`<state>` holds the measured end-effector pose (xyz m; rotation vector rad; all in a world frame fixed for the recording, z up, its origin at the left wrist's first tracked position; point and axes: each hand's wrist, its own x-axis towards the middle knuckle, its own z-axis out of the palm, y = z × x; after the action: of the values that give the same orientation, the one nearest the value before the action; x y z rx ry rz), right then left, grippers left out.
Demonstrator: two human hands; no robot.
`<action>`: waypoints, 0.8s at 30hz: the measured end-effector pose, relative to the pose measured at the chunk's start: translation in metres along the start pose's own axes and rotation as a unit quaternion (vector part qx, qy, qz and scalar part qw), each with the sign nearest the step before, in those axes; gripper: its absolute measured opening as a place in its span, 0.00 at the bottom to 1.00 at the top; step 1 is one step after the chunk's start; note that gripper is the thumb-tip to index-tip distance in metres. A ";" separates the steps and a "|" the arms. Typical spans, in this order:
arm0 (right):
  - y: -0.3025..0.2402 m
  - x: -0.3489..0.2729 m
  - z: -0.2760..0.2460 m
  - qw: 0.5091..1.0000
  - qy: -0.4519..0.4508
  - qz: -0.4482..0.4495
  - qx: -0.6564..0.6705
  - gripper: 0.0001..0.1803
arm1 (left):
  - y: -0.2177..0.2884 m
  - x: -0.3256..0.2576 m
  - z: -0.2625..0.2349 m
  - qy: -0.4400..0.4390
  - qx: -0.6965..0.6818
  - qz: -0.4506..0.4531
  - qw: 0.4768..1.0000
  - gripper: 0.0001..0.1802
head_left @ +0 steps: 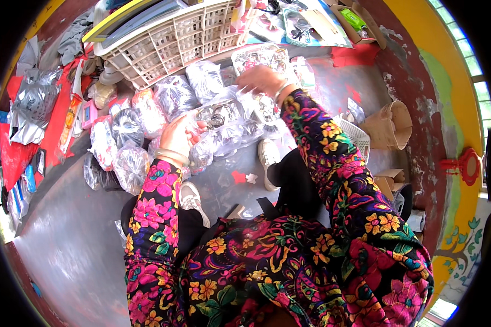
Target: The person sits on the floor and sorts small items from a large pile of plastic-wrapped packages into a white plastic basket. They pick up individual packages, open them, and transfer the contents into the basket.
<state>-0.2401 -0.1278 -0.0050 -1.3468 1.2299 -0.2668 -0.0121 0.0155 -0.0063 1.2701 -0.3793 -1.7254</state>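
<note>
A clear plastic bag (pixel 232 135) with dark and shiny small items inside lies between my hands, its mouth spread. My left hand (pixel 178 133) has its fingers closed on the bag's left edge. Over the bag's far right side, my right hand (pixel 263 80) is bent with its fingertips pinched at the film; the exact grip is partly hidden. Inside the opening, dark round pieces (pixel 221 114) show, too small to name. Just beyond my right hand stands a light tray (pixel 251 57) of small metallic-looking pieces. Bracelets circle both wrists.
Several filled plastic bags (pixel 130 128) crowd the floor at left. Behind them is a cream plastic crate (pixel 169 46). At right stand a brown paper bag (pixel 390 125) and a white perforated basket (pixel 354 136). My shoes (pixel 193 201) are just below the bag.
</note>
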 end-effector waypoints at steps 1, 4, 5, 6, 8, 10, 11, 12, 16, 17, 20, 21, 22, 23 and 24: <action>0.002 -0.005 -0.022 0.997 0.068 -0.025 -0.004 0.09 | 0.001 0.000 0.005 -0.005 0.003 -0.001 1.000 0.14; 0.053 0.002 -0.074 0.934 0.120 -0.040 -0.333 0.09 | 0.000 0.005 0.014 -0.027 0.011 -0.002 1.000 0.14; 0.083 0.008 -0.097 0.792 0.085 -0.081 -0.599 0.10 | -0.001 0.009 0.022 -0.046 0.009 -0.002 0.999 0.14; 0.089 0.014 -0.095 0.580 0.026 -0.126 -0.805 0.10 | -0.003 0.009 0.019 -0.046 0.007 -0.002 0.999 0.14; 0.094 0.014 -0.080 0.793 0.118 -0.016 -0.597 0.11 | -0.004 0.009 0.014 -0.044 0.005 0.001 0.999 0.14; 0.099 0.024 -0.065 0.829 0.149 0.017 -0.539 0.15 | -0.002 0.006 0.012 -0.042 0.007 0.006 0.999 0.14; 0.099 0.026 -0.060 0.832 0.172 0.024 -0.527 0.16 | -0.001 0.005 0.012 -0.038 0.009 0.006 0.999 0.14; 0.101 0.026 -0.055 0.835 0.194 0.032 -0.514 0.17 | 0.000 0.004 0.013 -0.035 0.010 0.007 0.999 0.14; 0.097 0.020 -0.033 0.825 0.206 0.071 -0.521 0.21 | -0.001 0.004 0.011 -0.013 0.012 -0.001 1.000 0.15; 0.095 0.018 -0.033 0.819 0.199 0.079 -0.532 0.21 | 0.000 0.004 0.011 -0.017 0.010 0.001 1.000 0.15; 0.097 0.022 -0.045 0.806 0.178 0.087 -0.558 0.21 | 0.001 0.006 0.014 -0.028 0.007 0.004 1.000 0.14; 0.102 0.026 -0.052 0.803 0.182 0.089 -0.561 0.21 | 0.001 0.006 0.016 -0.031 0.007 0.005 0.999 0.14; 0.107 0.029 -0.060 0.810 0.246 0.080 -0.526 0.19 | 0.001 0.006 0.018 -0.034 0.008 0.006 0.999 0.14; 0.100 0.027 -0.062 0.818 0.204 0.049 -0.535 0.18 | 0.001 0.005 0.016 -0.027 0.009 0.007 1.000 0.14; 0.082 0.021 -0.064 0.824 0.160 0.017 -0.543 0.17 | 0.002 0.002 0.012 -0.018 0.009 0.009 1.000 0.14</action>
<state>-0.3207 -0.1569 -0.0680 -2.3085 1.7952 0.3286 -0.0219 0.0097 -0.0013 1.2462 -0.4276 -1.7358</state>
